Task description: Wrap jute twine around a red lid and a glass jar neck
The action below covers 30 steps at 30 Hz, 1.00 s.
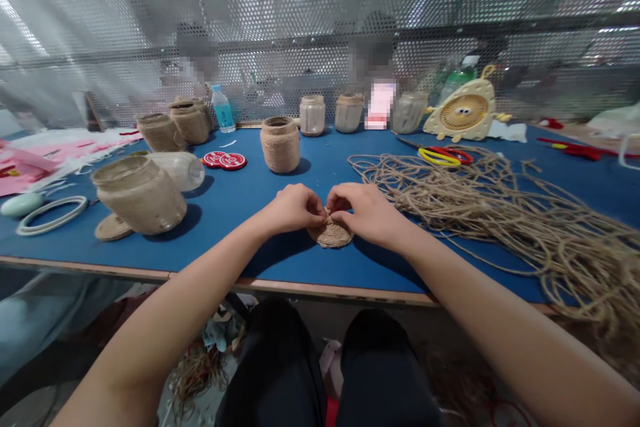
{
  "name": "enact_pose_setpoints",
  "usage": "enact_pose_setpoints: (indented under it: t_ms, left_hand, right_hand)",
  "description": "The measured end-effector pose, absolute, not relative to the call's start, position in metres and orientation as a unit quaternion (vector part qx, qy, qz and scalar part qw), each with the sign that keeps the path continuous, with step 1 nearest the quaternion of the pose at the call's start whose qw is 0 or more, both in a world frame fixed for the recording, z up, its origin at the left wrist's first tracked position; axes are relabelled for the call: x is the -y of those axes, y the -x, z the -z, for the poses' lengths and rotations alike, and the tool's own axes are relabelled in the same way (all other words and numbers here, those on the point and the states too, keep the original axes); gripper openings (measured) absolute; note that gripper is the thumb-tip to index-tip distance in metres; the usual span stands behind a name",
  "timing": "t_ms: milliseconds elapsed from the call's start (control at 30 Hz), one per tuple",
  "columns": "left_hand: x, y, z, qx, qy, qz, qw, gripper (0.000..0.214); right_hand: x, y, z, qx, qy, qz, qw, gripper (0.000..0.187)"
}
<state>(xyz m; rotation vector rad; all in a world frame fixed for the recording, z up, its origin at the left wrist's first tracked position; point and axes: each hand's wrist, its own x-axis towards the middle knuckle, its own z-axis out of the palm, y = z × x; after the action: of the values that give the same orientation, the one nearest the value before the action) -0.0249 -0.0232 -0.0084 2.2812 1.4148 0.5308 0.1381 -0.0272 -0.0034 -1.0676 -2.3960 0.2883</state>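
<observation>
A small round coil of jute twine point(330, 235) lies on the blue table point(240, 193) near its front edge. My left hand point(295, 208) and my right hand point(364, 211) meet over its far rim, fingers curled and pinching the twine at the coil's edge. A large loose heap of jute rope point(500, 207) spreads to the right of my right hand.
Twine-wrapped jars: one tilted at the left point(140, 193), one behind the coil point(281, 143), more along the back. A bare plastic jar point(180, 170), red lids point(225, 160), a ring point(50, 215), scissors point(443, 156), a small fan point(463, 110), a water bottle point(223, 109). Mesh screen behind.
</observation>
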Motion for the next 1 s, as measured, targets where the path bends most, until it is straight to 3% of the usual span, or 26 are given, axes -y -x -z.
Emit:
enact_pose_setpoints:
  t_ms: [333, 633, 1000]
  left_hand:
    - [0.020, 0.031, 0.005, -0.488, -0.822, -0.219, 0.196, 0.015]
    - [0.020, 0.037, 0.003, -0.492, -0.829, -0.155, 0.214, 0.035]
    - [0.021, 0.036, 0.002, -0.494, -0.817, -0.212, 0.209, 0.029]
  right_hand:
    - [0.026, -0.137, 0.001, 0.877, 0.413, -0.073, 0.236, 0.011]
    - [0.028, -0.138, 0.000, 0.871, 0.436, -0.074, 0.215, 0.017]
    - [0.031, -0.144, 0.002, 0.895, 0.388, -0.079, 0.203, 0.028]
